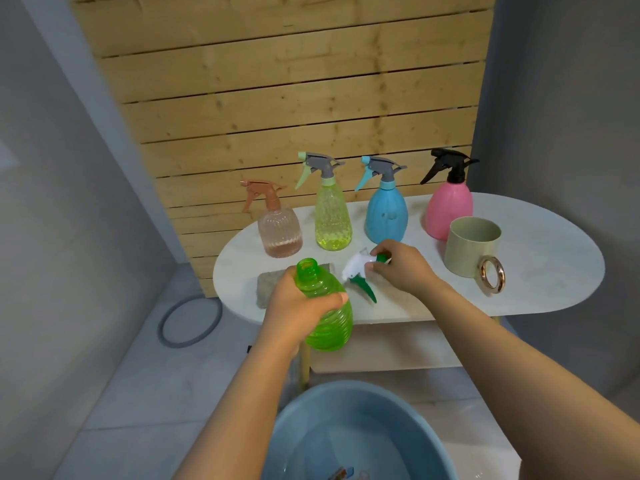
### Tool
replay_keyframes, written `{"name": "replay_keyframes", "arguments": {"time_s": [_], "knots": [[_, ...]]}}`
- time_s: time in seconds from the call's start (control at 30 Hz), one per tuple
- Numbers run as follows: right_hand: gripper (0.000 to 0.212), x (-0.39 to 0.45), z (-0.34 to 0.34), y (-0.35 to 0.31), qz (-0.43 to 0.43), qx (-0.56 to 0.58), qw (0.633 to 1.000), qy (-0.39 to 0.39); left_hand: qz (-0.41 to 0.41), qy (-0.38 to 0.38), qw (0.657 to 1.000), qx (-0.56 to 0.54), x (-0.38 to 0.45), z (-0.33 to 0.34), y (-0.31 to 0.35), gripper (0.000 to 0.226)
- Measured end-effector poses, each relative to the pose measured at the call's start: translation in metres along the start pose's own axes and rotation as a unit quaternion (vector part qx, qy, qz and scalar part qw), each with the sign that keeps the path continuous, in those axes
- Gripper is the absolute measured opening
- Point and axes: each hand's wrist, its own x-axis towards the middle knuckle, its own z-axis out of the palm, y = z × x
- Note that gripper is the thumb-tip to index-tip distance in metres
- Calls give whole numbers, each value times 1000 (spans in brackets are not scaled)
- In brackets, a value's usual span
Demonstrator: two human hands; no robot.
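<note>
A person's left hand wraps around the shoulder of an uncapped green bottle, thumb across its front, holding it at the near edge of the white table. The bottle's long axis stands nearly upright, tipped slightly left, with the open mouth clear above the fingers. Just beside it, the right hand pinches a white-and-green spray head, whose green trigger points down toward the camera. The head appears to hover just above the tabletop.

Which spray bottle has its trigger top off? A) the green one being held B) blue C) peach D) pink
A: the green bottle in the left hand shows a bare open neck; the right hand holds a loose spray head.
</note>
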Motion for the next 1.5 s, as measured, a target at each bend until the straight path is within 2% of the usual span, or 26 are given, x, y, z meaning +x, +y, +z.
{"name": "replay_keyframes", "arguments": {"time_s": [0.17,0.3,0.47,0.57,0.73,1.17,1.5], "knots": [[44,2,-28,-27,-8,104,988,111,4,-2,1000,-7,4,-2,3,41],[38,-2,-55,-55,-15,303,938,171,28,8,1000,-7,18,9,9,45],[31,-7,-73,-80,-55,488,858,152,48,-8,999,15,38,32,9,56],[26,-9,-77,-87,-81,537,828,139,61,-23,997,41,47,48,4,59],[32,-9,-91,-92,-107,587,791,135,64,-39,993,87,55,71,-1,68],[37,-19,-90,-106,-108,607,782,88,86,-46,993,67,58,81,-6,64],[38,-14,-53,-98,-63,548,830,75,70,-56,996,24,53,76,-5,46]]}}
